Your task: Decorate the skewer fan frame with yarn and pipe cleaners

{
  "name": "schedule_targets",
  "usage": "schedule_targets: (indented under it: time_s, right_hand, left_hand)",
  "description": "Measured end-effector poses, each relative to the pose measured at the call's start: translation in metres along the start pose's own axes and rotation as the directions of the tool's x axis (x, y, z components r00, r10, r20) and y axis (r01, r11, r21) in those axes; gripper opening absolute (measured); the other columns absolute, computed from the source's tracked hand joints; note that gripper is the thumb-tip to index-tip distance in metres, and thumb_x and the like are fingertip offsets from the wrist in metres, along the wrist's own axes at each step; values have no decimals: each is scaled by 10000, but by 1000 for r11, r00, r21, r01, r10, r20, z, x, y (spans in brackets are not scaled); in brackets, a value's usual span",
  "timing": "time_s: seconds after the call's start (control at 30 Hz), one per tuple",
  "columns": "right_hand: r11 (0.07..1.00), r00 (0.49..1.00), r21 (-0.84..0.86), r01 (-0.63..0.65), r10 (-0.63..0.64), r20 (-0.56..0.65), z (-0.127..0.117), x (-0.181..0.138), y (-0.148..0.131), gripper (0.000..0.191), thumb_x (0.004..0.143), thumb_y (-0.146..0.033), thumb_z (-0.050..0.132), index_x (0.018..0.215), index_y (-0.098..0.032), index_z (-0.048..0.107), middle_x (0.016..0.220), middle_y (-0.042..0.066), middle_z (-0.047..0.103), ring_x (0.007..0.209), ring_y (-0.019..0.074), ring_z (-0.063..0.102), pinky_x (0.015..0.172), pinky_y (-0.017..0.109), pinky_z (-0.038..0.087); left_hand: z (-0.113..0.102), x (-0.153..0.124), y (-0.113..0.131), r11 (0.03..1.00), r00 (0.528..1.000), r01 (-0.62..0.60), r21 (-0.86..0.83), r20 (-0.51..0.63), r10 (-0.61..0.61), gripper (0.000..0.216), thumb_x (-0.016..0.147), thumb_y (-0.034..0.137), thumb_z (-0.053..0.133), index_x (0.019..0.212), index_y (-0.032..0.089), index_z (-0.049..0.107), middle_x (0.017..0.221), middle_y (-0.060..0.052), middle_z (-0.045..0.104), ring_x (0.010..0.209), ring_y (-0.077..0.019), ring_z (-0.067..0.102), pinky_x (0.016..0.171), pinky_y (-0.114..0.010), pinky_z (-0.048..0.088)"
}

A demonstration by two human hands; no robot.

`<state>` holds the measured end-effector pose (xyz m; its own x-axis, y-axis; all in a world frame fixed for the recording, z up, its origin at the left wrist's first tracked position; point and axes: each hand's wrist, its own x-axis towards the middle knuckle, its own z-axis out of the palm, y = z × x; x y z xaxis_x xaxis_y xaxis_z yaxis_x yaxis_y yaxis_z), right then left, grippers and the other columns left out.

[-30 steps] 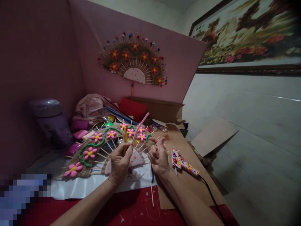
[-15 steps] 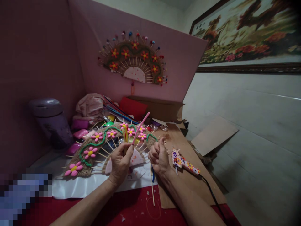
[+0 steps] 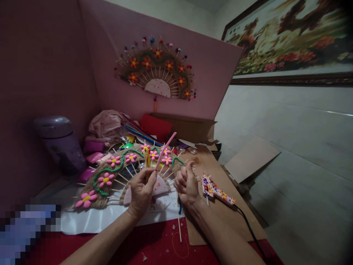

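the left hand (image 3: pixel 141 187) pinches a pink strip (image 3: pixel 166 150) between thumb and forefinger, the strip slanting up and away to the right; a few yellow strips (image 3: pixel 148 158) rise from the same grip, just left of the pink one. the right hand (image 3: pixel 188 186) is beside it and apart, its fingers curled in and its thumb raised; i cannot tell whether anything is tucked inside. below that hand, a thin stick (image 3: pixel 179 224) points towards the person, with a blue strip (image 3: pixel 180 207) next to it.

beyond and left of the left hand, the twine fan (image 3: pixel 138 155), trimmed with pink flowers and green yarn, lies on a white sheet (image 3: pixel 82 223). right of the right hand, a flower-patterned glue gun (image 3: pixel 219 193) rests on cardboard (image 3: pixel 220 224). farther out, past both hands, a second fan (image 3: pixel 158 87) with orange flowers is on a pink board (image 3: pixel 212 70).

the step in hand looks like handling the strips above the fan, with no strip end meeting the twine here. a next move would seem to call for a steady left pinch and a freed right thumb and forefinger to take the pink strip's loose end.
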<state>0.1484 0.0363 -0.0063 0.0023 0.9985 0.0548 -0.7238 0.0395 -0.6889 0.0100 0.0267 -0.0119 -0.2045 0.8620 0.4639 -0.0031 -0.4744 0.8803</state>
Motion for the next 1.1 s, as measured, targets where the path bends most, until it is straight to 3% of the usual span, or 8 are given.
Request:
schedule_targets:
  time_s: [0.67, 1.1]
  right_hand:
    - [999, 998, -52, -1, -2, -60, 7, -3, -1, 598, 720, -645, 553, 497, -194, 231, 332, -116, 248, 266, 15, 144, 303, 164, 87]
    - [998, 995, -30, -59, 57, -78, 4, -1, 1, 480, 741, -449, 598, 492, -203, 269, 310, -119, 269, 256, 16, 147, 270, 151, 96]
  left_hand:
    - [0, -1, 1, 999, 1000, 30, -11, -3, -30, 163, 740, 325, 616, 726, 163, 618, 569, 28, 508, 546, -107, 454, 531, -223, 368]
    - [0, -1, 1, 1000, 1000, 28, -6, 2, -28, 152, 741, 314, 614, 730, 162, 619, 579, 28, 519, 546, -105, 461, 524, -216, 367]
